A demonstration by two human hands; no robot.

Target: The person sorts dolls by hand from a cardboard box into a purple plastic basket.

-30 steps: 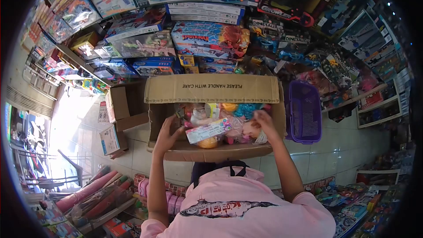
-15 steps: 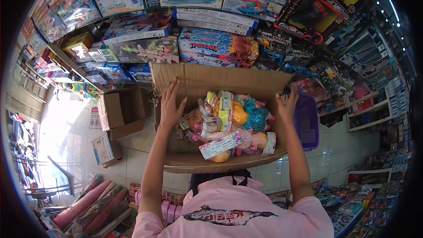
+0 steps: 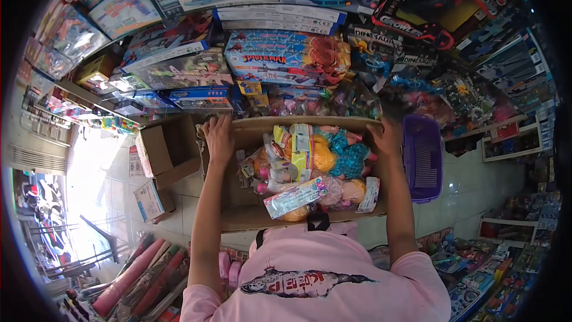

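- Your left hand grips the far-left corner of the cardboard box, fingers curled over the rim.
- Your right hand clasps the far-right corner, beside the purple basket.
- The box sits right in front of your chest, long axis running left to right between both hands, each equally near.
- Packaged toys fill it; the box's underside and support are hidden.

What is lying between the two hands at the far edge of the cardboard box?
Head view: bagged toys fill the cardboard box between left hand and right hand.
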